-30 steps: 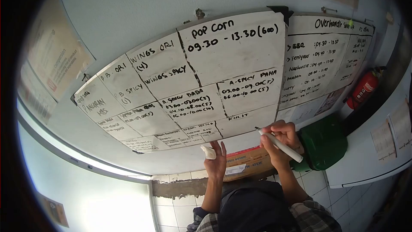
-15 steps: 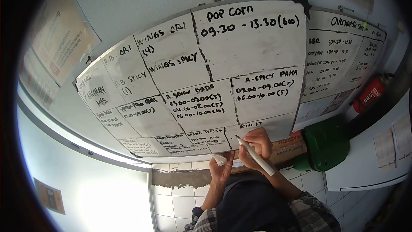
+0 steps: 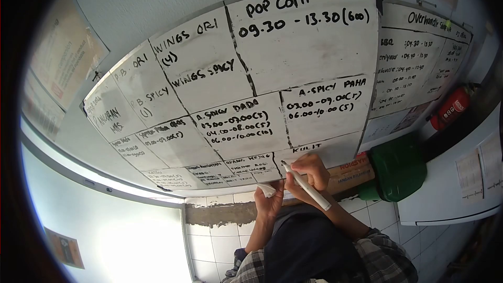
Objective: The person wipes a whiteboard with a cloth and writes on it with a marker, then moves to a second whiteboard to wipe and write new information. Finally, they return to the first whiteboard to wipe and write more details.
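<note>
A large whiteboard (image 3: 309,57) with black handwriting fills the upper middle of the head view. My right hand (image 3: 309,174) is closed round a white marker (image 3: 313,191), whose tip is at the board's lower part, just below the word KULIT. To its left, my left hand (image 3: 269,203) is at the board's bottom edge, closed on a white cloth or tissue (image 3: 266,190). Part of the left hand's fingers is hard to make out against the edge.
Behind on the right hangs a second whiteboard (image 3: 414,73). Beyond it are a red fire extinguisher (image 3: 451,107) and a green bin (image 3: 401,170). A cardboard box (image 3: 352,178) lies below the board. Posters are at the left wall.
The view has shifted slightly, so the board appears a little larger and further left. The marker tip has moved slightly left on the board, still in my right hand.
</note>
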